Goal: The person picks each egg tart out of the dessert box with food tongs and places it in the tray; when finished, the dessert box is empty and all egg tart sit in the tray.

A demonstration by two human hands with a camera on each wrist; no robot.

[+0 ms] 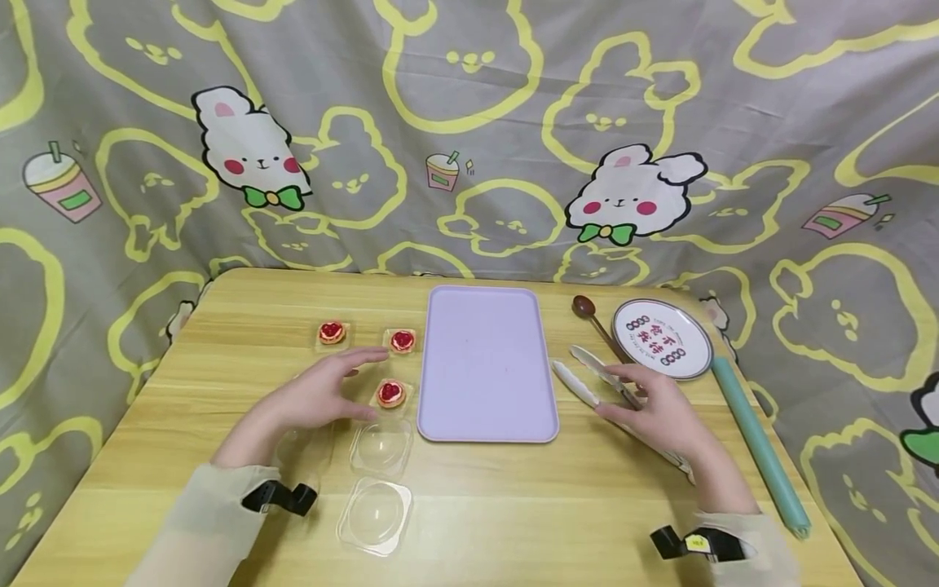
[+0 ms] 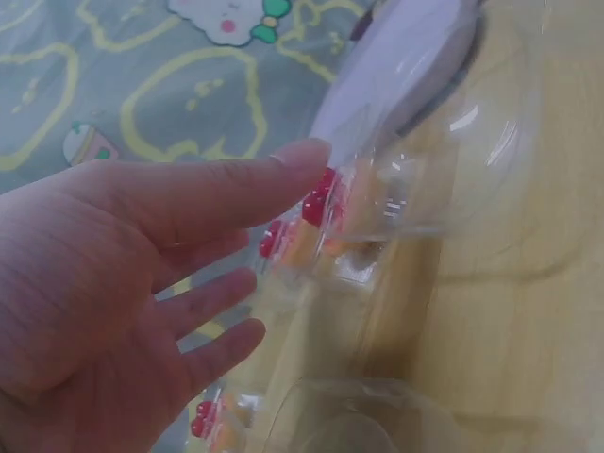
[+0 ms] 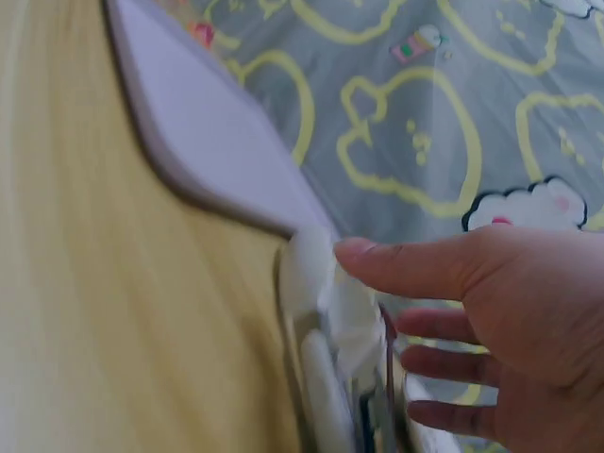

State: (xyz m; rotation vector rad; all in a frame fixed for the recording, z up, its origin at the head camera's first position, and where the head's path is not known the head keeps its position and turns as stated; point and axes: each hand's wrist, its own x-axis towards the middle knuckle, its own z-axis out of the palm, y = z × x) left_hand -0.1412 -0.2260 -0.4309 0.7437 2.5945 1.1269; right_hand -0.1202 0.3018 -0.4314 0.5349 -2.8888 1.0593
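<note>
My left hand (image 1: 323,393) hovers beside the small red-topped tarts with its fingers spread and relaxed, holding nothing. A tart (image 1: 391,395) in a clear plastic tray lies just right of its thumb. Two more tarts, one at the back left (image 1: 332,332) and one near the fingertips (image 1: 403,341), sit in similar trays. Over the white-tipped tongs (image 1: 579,383) is my right hand (image 1: 653,409), its thumb and fingers on either side of them. In the right wrist view, its fingers (image 3: 448,363) look straight and loose, the thumb tip close to the tongs' white heads (image 3: 316,274).
A lilac tray (image 1: 487,367) lies between the hands. Clear domed lids (image 1: 376,515) are at the front left, one partly behind the left wrist. A brown spoon (image 1: 584,307), a round plate with red characters (image 1: 663,339) and a green roll (image 1: 761,447) lie on the right.
</note>
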